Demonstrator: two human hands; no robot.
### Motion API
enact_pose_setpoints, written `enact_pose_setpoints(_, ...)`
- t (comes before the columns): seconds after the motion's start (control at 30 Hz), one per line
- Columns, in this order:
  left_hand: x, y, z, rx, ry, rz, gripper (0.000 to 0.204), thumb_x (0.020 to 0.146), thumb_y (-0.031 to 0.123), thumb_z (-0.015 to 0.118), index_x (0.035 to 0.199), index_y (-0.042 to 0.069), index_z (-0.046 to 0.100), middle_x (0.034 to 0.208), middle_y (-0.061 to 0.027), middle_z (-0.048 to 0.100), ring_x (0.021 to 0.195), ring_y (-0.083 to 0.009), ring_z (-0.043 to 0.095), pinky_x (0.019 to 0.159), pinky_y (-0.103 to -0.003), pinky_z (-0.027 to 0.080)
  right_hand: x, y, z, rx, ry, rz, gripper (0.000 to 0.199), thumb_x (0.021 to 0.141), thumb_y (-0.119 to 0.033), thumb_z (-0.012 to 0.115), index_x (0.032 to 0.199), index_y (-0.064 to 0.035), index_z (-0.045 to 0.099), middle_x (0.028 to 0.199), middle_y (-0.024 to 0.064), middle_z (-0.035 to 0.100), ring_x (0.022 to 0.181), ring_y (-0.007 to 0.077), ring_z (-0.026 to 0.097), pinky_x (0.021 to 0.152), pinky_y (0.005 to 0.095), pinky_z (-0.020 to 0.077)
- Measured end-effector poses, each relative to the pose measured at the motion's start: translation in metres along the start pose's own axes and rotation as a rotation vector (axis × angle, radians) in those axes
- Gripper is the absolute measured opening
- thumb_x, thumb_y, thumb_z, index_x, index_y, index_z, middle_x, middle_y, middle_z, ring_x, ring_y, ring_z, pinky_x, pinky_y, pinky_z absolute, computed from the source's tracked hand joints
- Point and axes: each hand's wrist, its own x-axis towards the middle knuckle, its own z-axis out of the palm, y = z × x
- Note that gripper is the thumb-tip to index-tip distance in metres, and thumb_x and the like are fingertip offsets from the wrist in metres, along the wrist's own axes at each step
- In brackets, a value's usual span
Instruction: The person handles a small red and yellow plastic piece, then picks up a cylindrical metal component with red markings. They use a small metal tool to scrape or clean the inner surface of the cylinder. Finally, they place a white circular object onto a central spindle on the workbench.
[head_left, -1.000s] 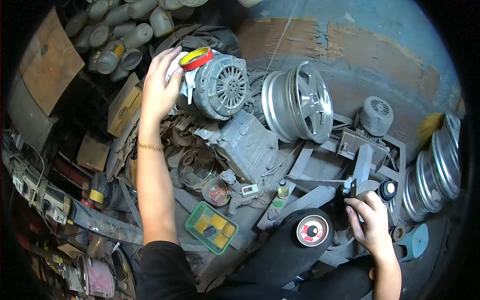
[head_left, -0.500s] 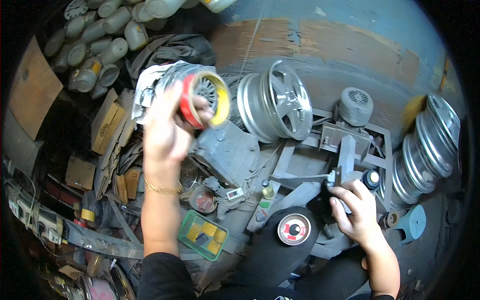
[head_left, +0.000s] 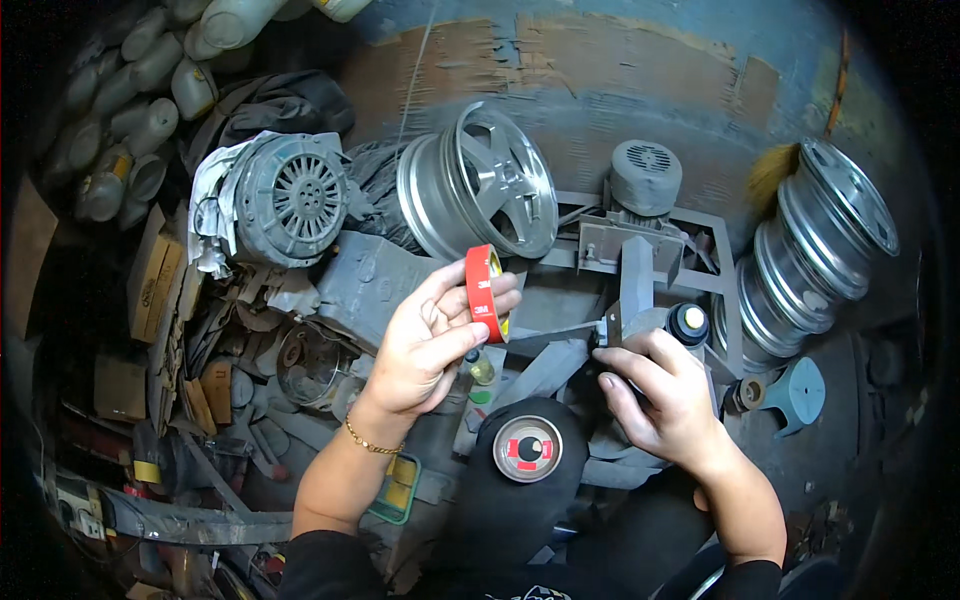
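Left fingers hold red tape roll nearly upright, hole facing right.

The person is wearing a black short-sleeved top, with the left sleeve and right sleeve leaving both forearms bare. A pale printed design is showing on its front — the lower edge of the view is cutting it off. A gold-coloured chain bracelet is circling the left wrist. Dark trousers are covering the legs — plain and matt-looking.
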Motion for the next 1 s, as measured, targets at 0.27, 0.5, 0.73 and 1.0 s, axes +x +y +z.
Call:
enact_pose_setpoints(0.27,0.005,-0.023,0.007,0.028,0.131,-0.08,0.044,0.105,0.007,0.061,0.141,-0.001,0.038,0.119,-0.0265,0.07,0.102,-0.0325,0.075,0.093,-0.042,0.061,0.003,0.014,0.02,0.07,-0.015,0.037,0.026,0.085,-0.016,0.081,0.106,-0.0022,0.073,0.088,0.0117,0.062,0.076,0.0298,0.064,0.066,0.0394,0.0538)
enact_pose_setpoints(0.5,0.014,-0.036,0.016,-0.167,0.149,-0.127,0.038,0.102,0.005,0.063,0.135,0.001,0.044,0.119,-0.0229,0.07,0.106,-0.0301,0.074,0.094,-0.042,0.062,0.008,0.015,0.035,0.215,-0.062,0.127,0.028,0.084,-0.022,0.085,0.102,-0.0026,0.075,0.086,0.0108,0.061,0.077,0.0288,0.064,0.067,0.0393,0.0523)
enact_pose_setpoints(0.73,0.005,-0.047,0.027,0.004,0.047,-0.06,0.055,0.093,-0.004,0.073,0.141,-0.001,0.045,0.11,-0.0133,0.07,0.1,-0.0171,0.07,0.087,-0.03,0.058,0.009,0.018,0.037,0.365,-0.058,0.292,0.018,0.089,-0.019,0.082,0.097,-0.0033,0.077,0.083,0.0109,0.063,0.074,0.026,0.065,0.066,0.0367,0.0512)
enact_pose_setpoints(1.0,0.017,-0.041,0.017,-0.095,0.14,-0.174,0.041,0.097,0.003,0.07,0.133,0.001,0.05,0.09,-0.0092,0.07,0.071,-0.0126,0.068,0.06,-0.024,0.053,0.005,0.021,0.039,0.311,-0.134,0.225,0.022,0.086,-0.017,0.083,0.1,-0.0023,0.076,0.085,0.0124,0.062,0.078,0.0292,0.065,0.069,0.0382,0.0507)
